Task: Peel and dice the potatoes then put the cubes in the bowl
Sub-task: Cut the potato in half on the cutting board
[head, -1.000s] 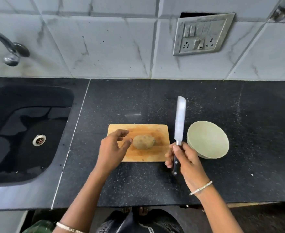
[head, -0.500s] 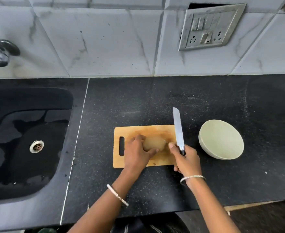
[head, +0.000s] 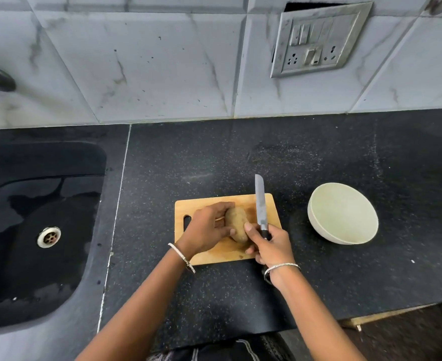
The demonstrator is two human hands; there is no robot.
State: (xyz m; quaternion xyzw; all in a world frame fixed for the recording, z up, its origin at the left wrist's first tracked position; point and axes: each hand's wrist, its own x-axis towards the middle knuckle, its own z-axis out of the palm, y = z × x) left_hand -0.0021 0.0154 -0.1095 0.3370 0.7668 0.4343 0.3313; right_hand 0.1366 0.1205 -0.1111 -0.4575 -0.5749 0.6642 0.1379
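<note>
— What is around you on the surface [head: 319, 282]?

— A wooden cutting board [head: 240, 201] lies on it. A pale bowl [head: 319, 230] stands to the right, apart from the board. On the left is the black sink [head: 92, 162] with its drain [head: 49, 237]. On the tiled wall behind is a switch plate [head: 319, 40]. My left hand [head: 207, 227] hides part of the potato [head: 238, 225] from view.

— And your arms?

— Both forearms reach forward and come together over the board (each wrist wears a thin bangle).

— What do the hands hold?

— The left hand curls its fingers round the potato, which has its skin on and is over the middle of the board. I cannot tell if it rests on the wood. The right hand [head: 269, 243] grasps the dark handle of the knife [head: 260, 201]. The blade points away from me, just right of the potato, and my right thumb lies against the potato.
</note>
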